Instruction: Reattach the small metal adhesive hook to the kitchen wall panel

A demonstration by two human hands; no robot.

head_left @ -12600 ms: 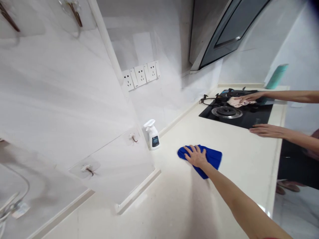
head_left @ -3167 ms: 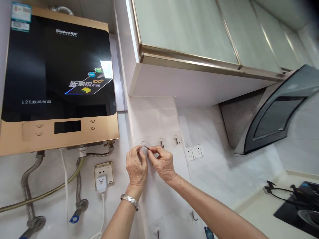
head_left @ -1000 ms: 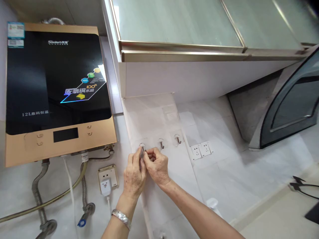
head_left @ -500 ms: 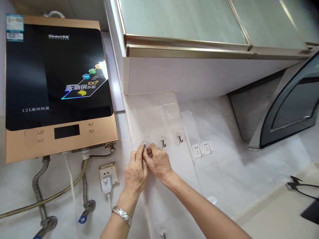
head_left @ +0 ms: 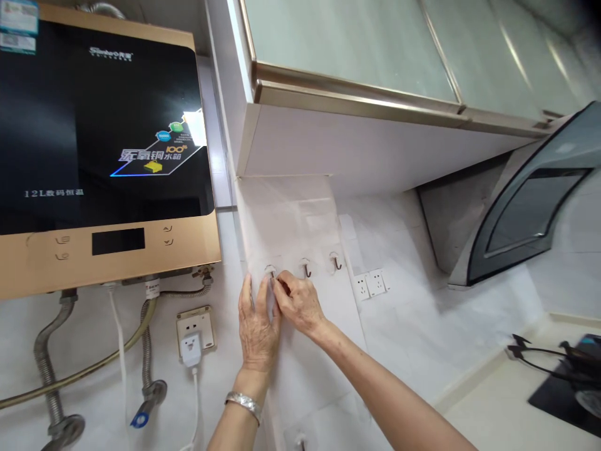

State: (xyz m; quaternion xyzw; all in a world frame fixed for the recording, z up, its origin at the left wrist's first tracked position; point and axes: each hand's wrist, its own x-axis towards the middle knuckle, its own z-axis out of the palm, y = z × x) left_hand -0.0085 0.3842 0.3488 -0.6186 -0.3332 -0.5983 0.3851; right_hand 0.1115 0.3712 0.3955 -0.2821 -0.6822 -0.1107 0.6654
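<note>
On the pale tiled wall, a small adhesive wall hook on a clear pad sits at the left of a row. My right hand has thumb and forefinger pinched at its lower end, and the fingers partly cover it. Just left and below, my left hand rests against the wall, fingers stretched and apart, its thumb side close to the right fingertips. To the right along the row are a middle hook and a right hook, both untouched. Another hook shows low at the frame's bottom edge.
A water heater hangs at left, with pipes and a hose below. A wall socket holds a white plug. Overhead is a cabinet. Double sockets, a range hood and a stove are to the right.
My left fingers have spread and drawn back from the left hook, which now shows more. The right hand stays pinched there. The view has shifted, revealing more of the stove.
</note>
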